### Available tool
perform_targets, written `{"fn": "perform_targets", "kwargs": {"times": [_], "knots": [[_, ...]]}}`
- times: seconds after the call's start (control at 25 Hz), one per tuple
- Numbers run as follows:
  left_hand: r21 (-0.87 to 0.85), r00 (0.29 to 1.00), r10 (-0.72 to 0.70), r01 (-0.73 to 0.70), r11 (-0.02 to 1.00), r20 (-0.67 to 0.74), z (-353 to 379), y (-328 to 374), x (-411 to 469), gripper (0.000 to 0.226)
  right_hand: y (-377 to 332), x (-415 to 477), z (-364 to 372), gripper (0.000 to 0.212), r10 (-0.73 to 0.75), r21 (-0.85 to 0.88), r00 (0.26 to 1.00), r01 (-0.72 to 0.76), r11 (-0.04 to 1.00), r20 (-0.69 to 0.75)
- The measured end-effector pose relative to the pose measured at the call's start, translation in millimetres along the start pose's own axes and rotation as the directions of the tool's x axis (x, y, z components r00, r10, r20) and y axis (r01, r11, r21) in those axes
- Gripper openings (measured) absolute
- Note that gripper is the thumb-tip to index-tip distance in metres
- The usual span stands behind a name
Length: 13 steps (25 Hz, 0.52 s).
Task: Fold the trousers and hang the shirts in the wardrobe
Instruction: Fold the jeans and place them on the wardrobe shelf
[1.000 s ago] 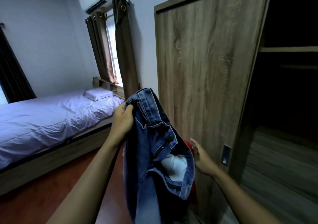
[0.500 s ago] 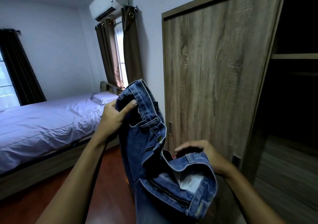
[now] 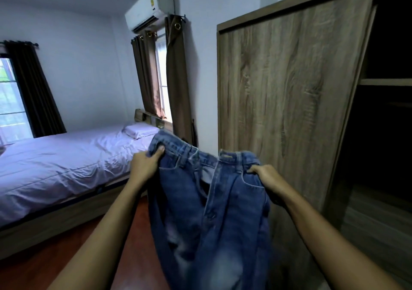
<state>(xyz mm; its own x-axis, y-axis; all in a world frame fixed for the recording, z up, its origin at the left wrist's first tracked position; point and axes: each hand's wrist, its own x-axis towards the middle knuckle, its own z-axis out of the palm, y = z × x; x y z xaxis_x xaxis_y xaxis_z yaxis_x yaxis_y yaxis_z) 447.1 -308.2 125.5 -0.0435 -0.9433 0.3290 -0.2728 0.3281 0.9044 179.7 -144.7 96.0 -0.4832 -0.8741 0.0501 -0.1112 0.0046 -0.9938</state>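
A pair of blue denim trousers [image 3: 207, 214] hangs in front of me, held up by the waistband with the legs dropping out of the bottom of the view. My left hand [image 3: 145, 167] grips the left end of the waistband, thumb on the front. My right hand [image 3: 267, 182] grips the right end, fingers curled over the denim. Straight ahead stands the wooden wardrobe [image 3: 289, 102]; its sliding door covers the left part, and the right part is open and dark, with a shelf [image 3: 385, 82]. No shirts are visible.
A bed [image 3: 66, 167] with a lilac sheet and a pillow [image 3: 140, 131] stands to the left on a reddish wooden floor [image 3: 66, 258]. Brown curtains [image 3: 176, 84] frame a window beside the wardrobe. An air conditioner [image 3: 151, 6] hangs above.
My right hand has taken hold of the right end of the waistband. The trousers, bunched before, are now spread open between both hands. The view has shifted to the right.
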Motion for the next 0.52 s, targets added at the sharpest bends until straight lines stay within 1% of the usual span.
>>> {"fn": "perform_targets", "kwargs": {"times": [0.04,0.08,0.12,0.2,0.24,0.28,0.32,0.4,0.44,0.52], "knots": [[0.041,0.999,-0.041,0.040,0.998,0.013,2,-8,-3,0.042,8,8,-3,0.024,0.074,-0.037,0.997,-0.074,0.997,-0.004],[0.043,0.999,-0.050,0.049,0.998,0.015,5,-11,-4,0.043,7,10,-3,0.021,0.116,-0.074,0.993,-0.116,0.991,-0.002],[0.027,0.998,-0.056,0.055,0.998,0.011,6,-10,-5,0.045,4,13,-3,0.018,0.116,-0.082,0.993,-0.117,0.990,-0.013],[-0.011,0.998,-0.070,0.070,0.998,-0.004,8,1,-5,0.045,-10,11,1,0.017,0.112,-0.018,0.993,-0.113,0.993,-0.030],[-0.034,0.998,-0.062,0.062,0.998,-0.010,8,8,-6,0.044,-19,10,3,0.020,0.122,0.007,0.992,-0.122,0.993,-0.033],[-0.060,0.999,-0.053,0.052,0.997,-0.011,9,15,-7,0.044,-26,9,5,0.030,0.109,0.033,0.994,-0.109,0.993,-0.012],[-0.087,0.999,-0.040,0.039,0.995,-0.009,10,22,-8,0.045,-33,7,6,0.034,0.094,0.044,0.995,-0.095,0.994,0.012],[-0.093,1.000,-0.002,0.001,0.996,-0.013,11,33,-12,0.048,-48,-1,9,0.028,0.067,-0.001,0.997,-0.067,0.998,0.040],[-0.079,1.000,0.023,-0.024,0.997,-0.013,13,37,-15,0.052,-54,-3,10,0.031,0.052,-0.018,0.997,-0.051,0.999,0.057],[-0.079,0.997,0.083,-0.083,0.993,-0.001,20,42,-23,0.056,-66,-11,15,0.040,0.018,0.007,0.994,-0.018,1.000,0.103]]}}
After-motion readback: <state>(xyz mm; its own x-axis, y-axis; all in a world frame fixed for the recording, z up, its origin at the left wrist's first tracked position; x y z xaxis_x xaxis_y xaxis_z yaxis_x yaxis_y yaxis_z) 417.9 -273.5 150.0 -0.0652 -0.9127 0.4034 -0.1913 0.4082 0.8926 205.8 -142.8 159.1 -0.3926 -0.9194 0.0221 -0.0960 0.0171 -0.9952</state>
